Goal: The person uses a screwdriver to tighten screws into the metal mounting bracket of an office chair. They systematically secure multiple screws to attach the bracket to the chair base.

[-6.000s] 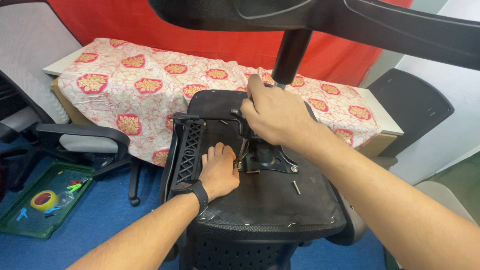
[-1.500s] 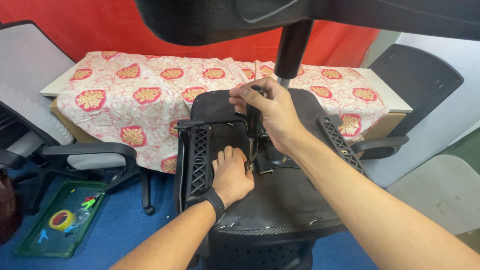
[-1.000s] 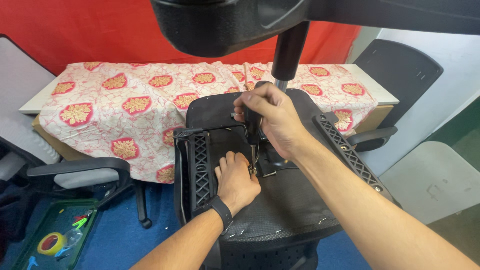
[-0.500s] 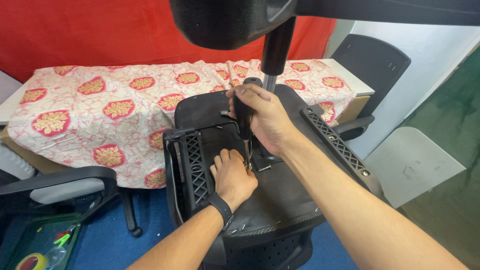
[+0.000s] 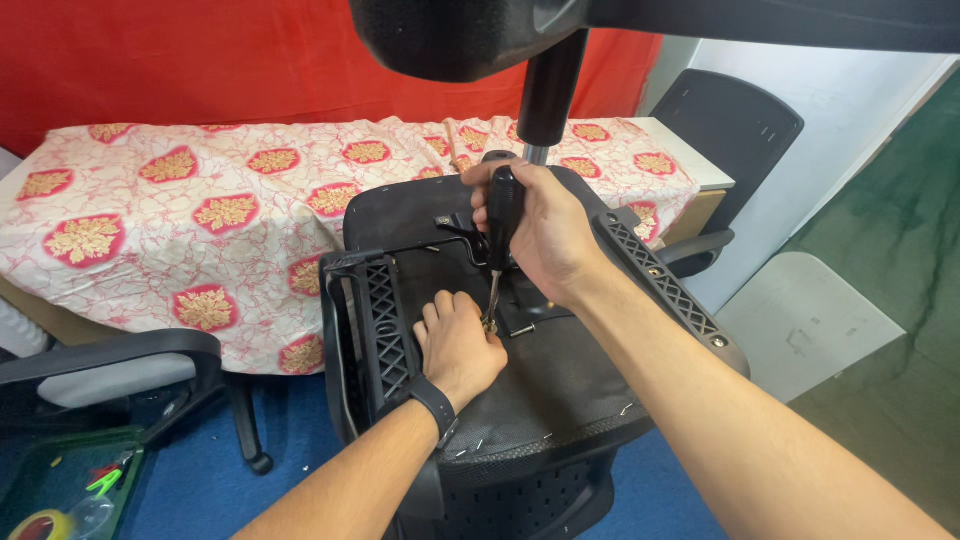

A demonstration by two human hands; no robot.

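An office chair lies upside down, its black seat underside (image 5: 560, 385) facing up at the centre of the head view. My right hand (image 5: 540, 230) grips the black handle of a screwdriver (image 5: 498, 235), held upright with its tip down near the metal seat plate (image 5: 525, 310). My left hand (image 5: 458, 345), with a black wrist band, rests on the seat underside and pinches at the screwdriver tip. Ribbed black armrests (image 5: 380, 325) stand at both sides of the seat. The chair's gas column (image 5: 548, 95) and base rise above.
A table with a floral cloth (image 5: 230, 200) stands behind the chair before a red backdrop. Another chair (image 5: 110, 365) is at the left, a black one (image 5: 725, 130) at the right. A green tray (image 5: 60, 490) with small tools lies on the blue floor.
The view has swung left to right. My right hand has shifted along the seat mechanism and now holds the screwdriver upright; my left hand stays on the seat underside by its tip.
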